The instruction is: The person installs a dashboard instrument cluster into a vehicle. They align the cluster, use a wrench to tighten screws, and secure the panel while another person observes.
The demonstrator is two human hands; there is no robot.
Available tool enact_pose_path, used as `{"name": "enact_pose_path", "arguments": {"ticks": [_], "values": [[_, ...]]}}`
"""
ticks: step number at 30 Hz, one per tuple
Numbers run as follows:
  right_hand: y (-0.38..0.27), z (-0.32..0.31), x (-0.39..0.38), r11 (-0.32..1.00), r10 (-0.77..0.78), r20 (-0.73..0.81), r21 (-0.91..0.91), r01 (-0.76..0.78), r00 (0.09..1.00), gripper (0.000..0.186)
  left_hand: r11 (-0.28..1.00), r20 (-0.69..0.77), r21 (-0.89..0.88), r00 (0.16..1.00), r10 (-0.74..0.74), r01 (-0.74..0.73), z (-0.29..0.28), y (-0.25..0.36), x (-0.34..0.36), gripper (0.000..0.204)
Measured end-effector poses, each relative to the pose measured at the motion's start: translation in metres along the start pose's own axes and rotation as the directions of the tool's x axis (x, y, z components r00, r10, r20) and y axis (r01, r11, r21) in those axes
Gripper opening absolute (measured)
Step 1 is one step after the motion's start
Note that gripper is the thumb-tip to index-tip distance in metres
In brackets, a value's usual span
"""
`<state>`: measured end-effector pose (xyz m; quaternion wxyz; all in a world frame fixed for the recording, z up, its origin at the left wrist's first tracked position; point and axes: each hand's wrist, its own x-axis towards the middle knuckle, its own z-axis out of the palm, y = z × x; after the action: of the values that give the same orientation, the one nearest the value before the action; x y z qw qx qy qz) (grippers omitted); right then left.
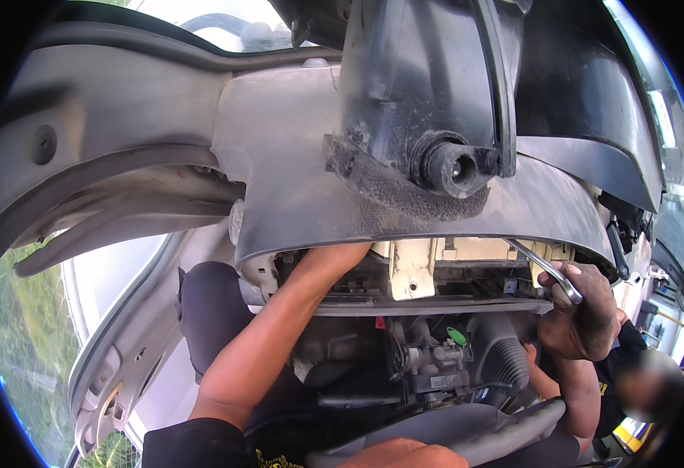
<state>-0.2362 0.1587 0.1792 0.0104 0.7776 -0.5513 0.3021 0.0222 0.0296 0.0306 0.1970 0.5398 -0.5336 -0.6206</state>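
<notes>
My left forearm reaches up from the lower left into the dashboard opening. My left hand (349, 251) is almost wholly hidden behind the upper dashboard panel (287, 179), so its fingers do not show. At the right end of the opening, my right hand (587, 312) is closed around a shiny metal wrench (564, 282). The tool slants up and left, its far end passing under the panel's lip. Between my hands, a cream bracket (413, 273) with a hole near its bottom hangs in the opening.
Below the opening are a metal mechanism (439, 363) with a green tag (456, 336) and a ribbed grey boot (501, 355). A curved grey piece (451, 425) lies nearer me. Above hangs a black housing (427, 86). Another person (630, 343) is close at the right, one arm reaching in.
</notes>
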Motion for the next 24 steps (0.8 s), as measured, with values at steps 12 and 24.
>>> {"name": "enact_pose_path", "arguments": {"ticks": [12,24], "values": [[0.002,-0.007,-0.003,0.995,0.097,0.042,0.019,-0.098,0.994,0.044,0.996,0.036,0.053,0.997,-0.074,0.072,-0.003,-0.017,0.007,0.043],[0.011,0.006,-0.006,0.979,0.146,0.013,0.141,-0.146,0.989,0.028,0.998,0.000,0.002,0.998,-0.063,0.063,0.000,-0.020,0.007,0.042]]}}
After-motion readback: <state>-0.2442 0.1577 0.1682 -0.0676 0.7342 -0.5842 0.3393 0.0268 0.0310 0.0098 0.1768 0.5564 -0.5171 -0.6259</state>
